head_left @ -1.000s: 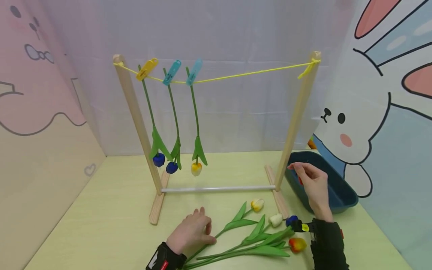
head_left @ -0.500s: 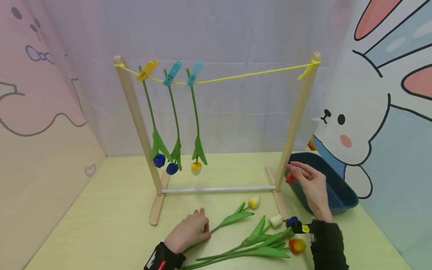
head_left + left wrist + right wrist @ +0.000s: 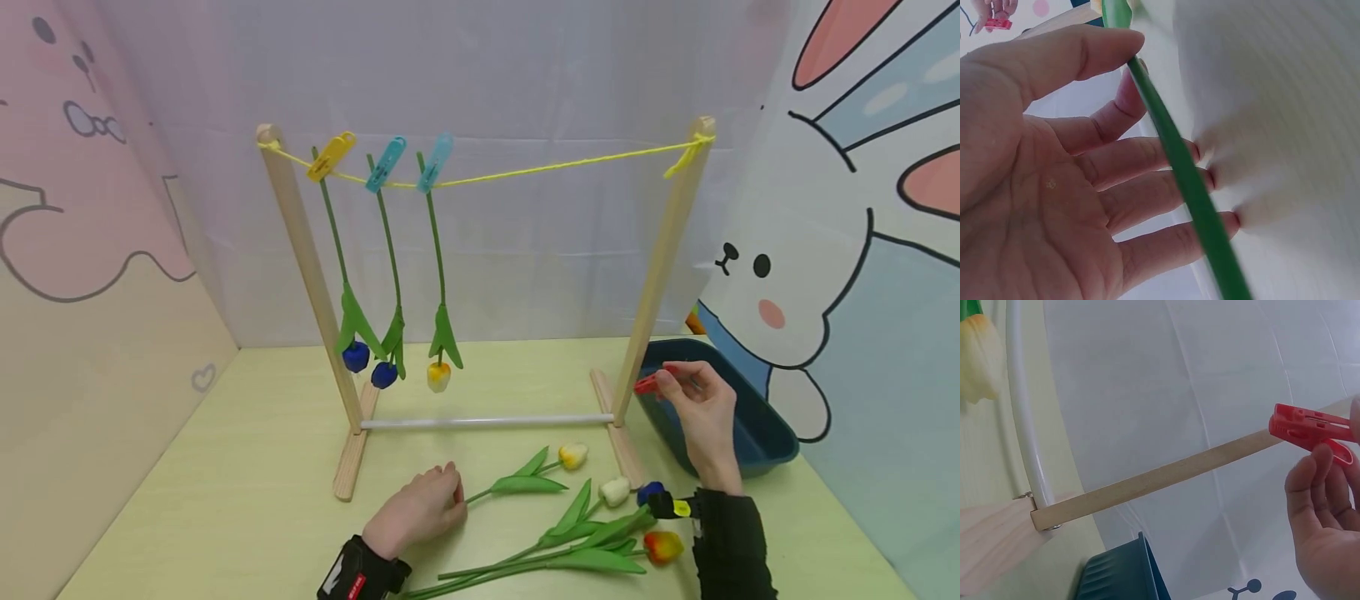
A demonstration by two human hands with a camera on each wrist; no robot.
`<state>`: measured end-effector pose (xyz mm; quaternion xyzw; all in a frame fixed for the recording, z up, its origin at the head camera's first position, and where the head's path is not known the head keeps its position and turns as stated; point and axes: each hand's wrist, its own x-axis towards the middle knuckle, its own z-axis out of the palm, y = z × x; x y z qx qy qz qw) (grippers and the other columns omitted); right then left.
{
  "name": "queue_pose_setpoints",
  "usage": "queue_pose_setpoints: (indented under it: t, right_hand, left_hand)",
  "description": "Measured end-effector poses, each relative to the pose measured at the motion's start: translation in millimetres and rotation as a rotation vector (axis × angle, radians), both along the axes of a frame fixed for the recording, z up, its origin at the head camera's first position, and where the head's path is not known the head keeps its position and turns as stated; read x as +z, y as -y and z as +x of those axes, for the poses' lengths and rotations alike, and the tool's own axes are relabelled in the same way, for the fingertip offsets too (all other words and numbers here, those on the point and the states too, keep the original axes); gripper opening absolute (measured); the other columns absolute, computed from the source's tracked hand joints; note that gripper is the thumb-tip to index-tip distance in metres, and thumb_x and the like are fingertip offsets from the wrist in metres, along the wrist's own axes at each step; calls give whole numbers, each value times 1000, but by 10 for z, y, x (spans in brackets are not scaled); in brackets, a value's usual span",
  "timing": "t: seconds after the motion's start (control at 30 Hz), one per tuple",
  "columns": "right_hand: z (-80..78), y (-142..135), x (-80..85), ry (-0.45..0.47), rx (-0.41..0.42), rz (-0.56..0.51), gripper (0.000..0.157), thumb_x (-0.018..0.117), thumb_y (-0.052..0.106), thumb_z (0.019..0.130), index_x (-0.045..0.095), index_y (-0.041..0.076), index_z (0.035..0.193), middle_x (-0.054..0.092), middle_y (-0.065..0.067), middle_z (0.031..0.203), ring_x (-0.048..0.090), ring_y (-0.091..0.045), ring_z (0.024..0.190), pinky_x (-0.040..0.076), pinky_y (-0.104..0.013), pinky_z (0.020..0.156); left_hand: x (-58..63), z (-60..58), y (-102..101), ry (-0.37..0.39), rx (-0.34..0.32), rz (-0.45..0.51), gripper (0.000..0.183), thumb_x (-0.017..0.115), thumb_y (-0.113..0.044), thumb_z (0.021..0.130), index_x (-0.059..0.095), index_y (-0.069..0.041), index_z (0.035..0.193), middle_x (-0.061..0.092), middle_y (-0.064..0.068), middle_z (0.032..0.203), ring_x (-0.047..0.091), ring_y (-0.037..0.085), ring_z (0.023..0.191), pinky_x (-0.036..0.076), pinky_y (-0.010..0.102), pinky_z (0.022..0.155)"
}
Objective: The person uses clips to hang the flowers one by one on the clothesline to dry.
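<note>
My left hand (image 3: 418,510) is low over the table, its thumb and index finger pinching the green stem (image 3: 1179,153) of a yellow-and-white tulip (image 3: 573,456). In the left wrist view its other fingers extend behind the stem, their tips on the tabletop. Above the dark bin, my right hand (image 3: 701,412) holds a red clothespin (image 3: 1300,423) by its handle end, the clamping end pointing left. Beside the left hand lie several more tulips with white, blue and red-yellow (image 3: 663,547) heads.
A yellow line (image 3: 562,163) spans two wooden posts. Yellow (image 3: 332,156) and blue (image 3: 386,164) clothespins hold three tulips upside down at its left part. A white bar (image 3: 487,422) joins the stand's feet. The dark teal bin (image 3: 776,454) stands by the right post.
The red clothespin has come into clear view and been turned in my right fingers. My left hand has gone from lying over the tulip's stem to pinching it, shifting slightly left.
</note>
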<state>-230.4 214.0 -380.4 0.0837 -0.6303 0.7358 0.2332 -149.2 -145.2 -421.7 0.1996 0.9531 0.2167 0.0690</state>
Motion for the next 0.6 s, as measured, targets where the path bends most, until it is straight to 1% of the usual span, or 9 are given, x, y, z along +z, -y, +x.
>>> queue_pose_setpoints:
  t: [0.07,0.13,0.2,0.27,0.33,0.4,0.47,0.53,0.6]
  right_hand:
    - [-8,1,4,-11,-30,-36,11,70,-1,91,66,-8,99,65,1,79,60,-11,62,54,-15,62]
    - [-14,2,9,-21,-51,-64,9,68,-4,92,65,-10,98,65,0,77,57,-13,60,52,-17,59]
    - [-20,-1,11,-34,-66,-86,4,67,-7,92,66,-7,95,65,0,76,56,-13,59,51,-17,58]
    - [-17,-6,17,-54,-75,-108,3,67,-7,91,67,-5,93,66,1,76,56,-12,59,51,-16,58]
    - [-16,-13,19,-82,-68,-135,3,68,-7,90,68,-4,92,67,0,76,56,-12,58,51,-16,57]
    - [-16,-18,19,-107,-62,-153,3,67,-7,91,68,-3,90,68,0,76,56,-13,58,51,-16,57]
    - [-20,-22,16,-128,-61,-171,7,65,-9,91,67,-3,89,69,-1,76,56,-13,57,51,-16,57]
    - [-28,-24,12,-141,-65,-177,12,62,-11,92,68,-1,88,70,-1,75,56,-13,57,52,-15,57]
    - [-38,-25,8,-156,-61,-194,14,61,-11,93,68,0,88,69,-1,75,56,-13,57,52,-15,57]
  left_hand:
    - [5,-7,5,8,8,7,11,68,-12,91,60,-13,85,56,-3,78,46,8,68,40,26,61]
    - [15,-13,4,23,23,17,10,67,-13,93,60,-13,86,58,-3,79,48,9,69,41,27,61]
    - [26,-18,0,29,40,35,9,67,-14,94,61,-13,87,60,-2,79,49,10,68,41,27,59]
    - [33,-24,-3,21,52,54,10,67,-14,95,61,-13,88,60,-2,78,48,9,68,40,26,58]
    - [34,-28,-7,1,67,79,10,68,-13,95,61,-12,88,60,-2,77,47,8,66,39,25,56]
    - [31,-31,-7,-39,77,95,11,70,-12,94,60,-12,88,60,-2,75,45,7,65,37,23,55]
    - [28,-32,-7,-79,88,106,12,71,-11,93,60,-12,88,59,-3,74,44,6,64,36,22,55]
    - [30,-31,-6,-113,108,120,12,72,-9,92,61,-11,88,59,-3,73,44,6,64,36,21,55]
    - [34,-33,-5,-128,133,128,11,72,-8,91,62,-11,88,60,-2,73,45,6,64,36,21,55]
